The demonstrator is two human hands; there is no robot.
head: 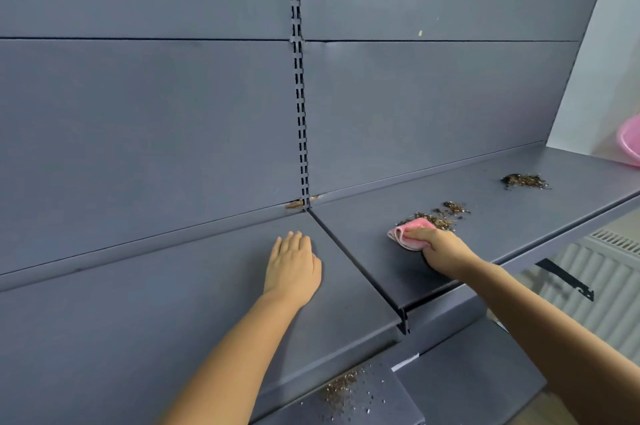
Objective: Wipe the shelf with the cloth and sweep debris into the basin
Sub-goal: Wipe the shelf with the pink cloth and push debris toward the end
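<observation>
While your right fingers (417, 234) curl over the top of the pink cloth (410, 232), your right hand (443, 248) presses it down on the grey shelf (502, 217). The cloth is folded and bunched, and it sticks out of your hand toward 9 o'clock. Your right arm comes in from 4 o'clock.

Brown bits of debris (436, 218) touch the far edge of the cloth, at 1 o'clock from your right hand. They trail off toward 2 o'clock. A second small pile (524, 180) sits further along the shelf the same way, well apart from the first. Past it, at 2 o'clock, the rim of the pink basin (630, 144) peeks in at the right edge of the view, by the end of the shelf.

Your left fingers (294, 239) lie straight and close together, flat on the next shelf board (173, 303). Your left hand (292, 269) holds nothing. It is at 9 o'clock from the cloth, just across the seam between the two boards.

More crumbs (341, 390) lie on a lower shelf (388, 400) at 6 o'clock, under your arms. A white radiator (595, 293) shows below the shelf at 4 o'clock.
</observation>
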